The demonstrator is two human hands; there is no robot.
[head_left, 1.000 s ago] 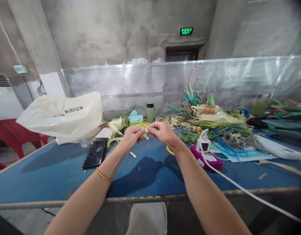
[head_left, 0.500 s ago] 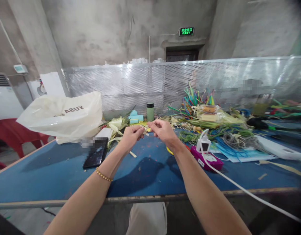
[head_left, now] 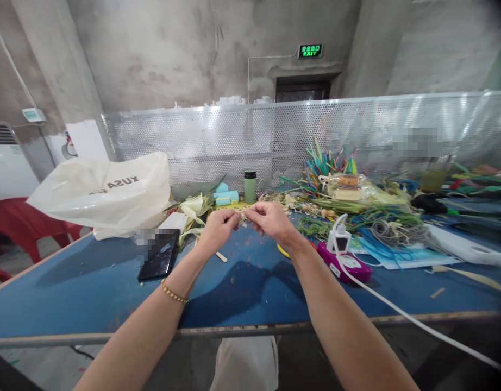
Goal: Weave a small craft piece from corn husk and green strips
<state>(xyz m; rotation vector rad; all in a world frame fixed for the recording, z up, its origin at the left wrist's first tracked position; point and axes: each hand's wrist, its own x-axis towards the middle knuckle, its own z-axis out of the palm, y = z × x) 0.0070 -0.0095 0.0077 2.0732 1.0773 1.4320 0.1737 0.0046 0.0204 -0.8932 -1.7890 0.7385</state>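
Observation:
My left hand (head_left: pixel 218 230) and my right hand (head_left: pixel 270 221) meet over the middle of the blue table (head_left: pixel 124 304), fingertips almost touching. Both are closed in a pinch around a small pale piece (head_left: pixel 242 218), possibly a strip of dried husk; most of it is hidden by my fingers. Beyond them stands a green bottle with a black lid (head_left: pixel 250 188). Pale husk leaves (head_left: pixel 193 208) lie to the left of my left hand, and a short pale strip (head_left: pixel 221 257) rests on the table below it. Under my right wrist shows part of a yellow-handled tool (head_left: pixel 283 251).
At left are a large white plastic bag (head_left: pixel 107 190) and a black phone (head_left: pixel 161 254). To the right sit a magenta box (head_left: pixel 348 269) with a white charger and cable (head_left: pixel 393 307), tangled cords (head_left: pixel 387 233) and colourful stems (head_left: pixel 326 165). A perforated metal screen (head_left: pixel 201 130) stands behind.
My right fingers have shifted slightly, with the lower fingers now hanging further down. My left hand stays nearly in place, and the pinch on the small pale piece continues.

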